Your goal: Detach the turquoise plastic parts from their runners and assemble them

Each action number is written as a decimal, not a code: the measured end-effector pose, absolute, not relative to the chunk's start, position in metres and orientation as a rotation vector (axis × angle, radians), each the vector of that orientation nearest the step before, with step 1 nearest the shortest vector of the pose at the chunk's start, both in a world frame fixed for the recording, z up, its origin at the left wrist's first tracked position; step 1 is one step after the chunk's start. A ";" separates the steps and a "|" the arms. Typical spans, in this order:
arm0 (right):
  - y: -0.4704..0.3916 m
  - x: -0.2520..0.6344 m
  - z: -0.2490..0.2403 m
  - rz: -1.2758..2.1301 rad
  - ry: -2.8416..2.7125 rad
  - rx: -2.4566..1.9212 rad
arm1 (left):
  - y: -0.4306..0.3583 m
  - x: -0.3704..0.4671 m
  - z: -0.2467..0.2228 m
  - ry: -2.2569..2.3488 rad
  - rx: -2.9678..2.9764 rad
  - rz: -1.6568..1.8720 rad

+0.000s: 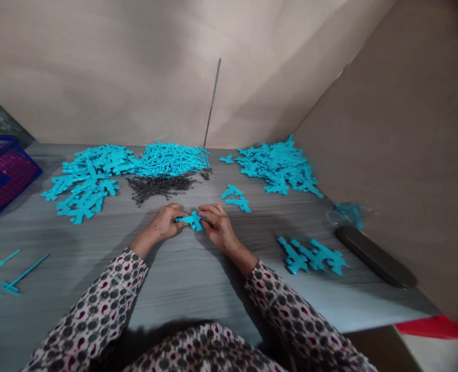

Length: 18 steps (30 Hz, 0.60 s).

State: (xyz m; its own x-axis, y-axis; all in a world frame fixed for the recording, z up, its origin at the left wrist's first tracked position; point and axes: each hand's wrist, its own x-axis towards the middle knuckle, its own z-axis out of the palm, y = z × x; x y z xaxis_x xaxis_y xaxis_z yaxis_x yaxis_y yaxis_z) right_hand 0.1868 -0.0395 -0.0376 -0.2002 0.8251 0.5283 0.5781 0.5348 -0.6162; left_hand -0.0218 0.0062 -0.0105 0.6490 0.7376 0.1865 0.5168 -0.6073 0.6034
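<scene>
Between my two hands is a small turquoise plastic toy gun [192,220], held just above the grey table. My left hand [168,222] pinches its left end, with the fingers closed. My right hand [218,226] is closed on its right end; a dark bit shows by the fingers, too small to name. Just beyond my hands lies a heap of thin dark pieces, possibly springs [157,188]. Behind it is a pile of thin turquoise rods [170,159]. Two loose turquoise gun pieces [238,203] rest a little past my right hand.
Turquoise gun parts pile up at the back left [97,163] and back right [277,165]. Several toy guns [314,257] lie right of my forearm, near a long dark object [376,257]. A blue basket [10,178] stands far left; turquoise scraps [12,287] lie nearer. Wooden panels [136,77] enclose the table.
</scene>
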 end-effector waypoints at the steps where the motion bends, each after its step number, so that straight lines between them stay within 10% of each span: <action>1: -0.037 0.188 -0.040 0.365 -1.914 -1.134 | 0.006 -0.022 -0.010 0.974 2.361 0.581; 18: -0.042 0.186 -0.032 0.330 -2.194 -1.326 | 0.007 -0.022 -0.010 1.014 2.360 0.494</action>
